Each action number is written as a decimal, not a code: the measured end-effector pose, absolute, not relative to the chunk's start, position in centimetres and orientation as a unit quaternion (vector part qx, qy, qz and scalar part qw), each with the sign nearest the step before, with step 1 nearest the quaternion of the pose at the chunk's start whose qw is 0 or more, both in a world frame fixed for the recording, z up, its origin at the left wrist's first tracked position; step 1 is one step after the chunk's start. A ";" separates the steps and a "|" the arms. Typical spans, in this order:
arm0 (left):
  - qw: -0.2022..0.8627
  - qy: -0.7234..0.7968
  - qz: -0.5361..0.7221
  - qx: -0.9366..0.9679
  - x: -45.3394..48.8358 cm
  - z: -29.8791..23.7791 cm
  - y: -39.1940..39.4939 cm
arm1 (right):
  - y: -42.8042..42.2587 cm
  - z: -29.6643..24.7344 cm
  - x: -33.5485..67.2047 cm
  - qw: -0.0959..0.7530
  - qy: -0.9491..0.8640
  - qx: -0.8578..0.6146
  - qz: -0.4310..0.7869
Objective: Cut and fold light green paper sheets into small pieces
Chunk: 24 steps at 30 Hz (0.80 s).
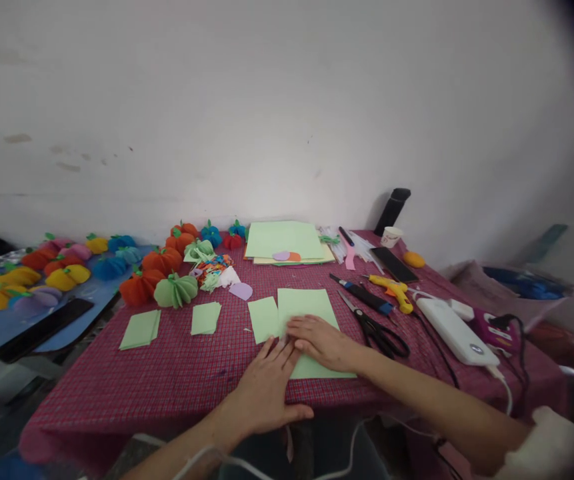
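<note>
A light green paper sheet (308, 305) lies on the red checked tablecloth (177, 373) near the front edge. My right hand (323, 341) lies flat on it, fingers stretched toward the left edge of the sheet. My left hand (265, 387) rests flat on the cloth beside it, fingers out, fingertips touching the sheet's left edge next to a smaller green piece (263, 319). Neither hand holds anything.
Two more small green stacks (141, 329) (205, 317) lie to the left. Black scissors (377, 328), a utility knife (364, 293), a yellow glue gun (393, 290) and a white power bank (454, 330) sit right. Paper pumpkins (175, 289) and a paper pile (285, 240) fill the back.
</note>
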<state>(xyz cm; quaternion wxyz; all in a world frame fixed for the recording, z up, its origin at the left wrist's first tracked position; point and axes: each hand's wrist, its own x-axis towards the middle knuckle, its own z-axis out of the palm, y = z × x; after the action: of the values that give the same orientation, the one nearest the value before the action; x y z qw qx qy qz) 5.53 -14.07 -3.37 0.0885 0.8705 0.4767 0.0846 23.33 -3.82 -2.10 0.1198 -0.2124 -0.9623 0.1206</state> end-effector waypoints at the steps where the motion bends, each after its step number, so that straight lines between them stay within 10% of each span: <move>1: 0.091 0.478 0.083 0.869 5.5 -3.3 -14.1 | -4.0 -2.3 23.0 0.112 -0.963 -0.208 0.130; 24: 0.109 0.472 0.016 0.875 5.5 -4.5 -12.7 | 2.6 -3.0 19.8 0.095 -0.958 -0.242 0.123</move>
<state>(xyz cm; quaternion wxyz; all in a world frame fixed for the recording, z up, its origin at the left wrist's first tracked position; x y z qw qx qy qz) 5.47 -12.65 -4.49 0.1089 0.8749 0.4717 0.0159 19.75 2.55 -3.01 0.0946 -0.2416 -0.9578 0.1235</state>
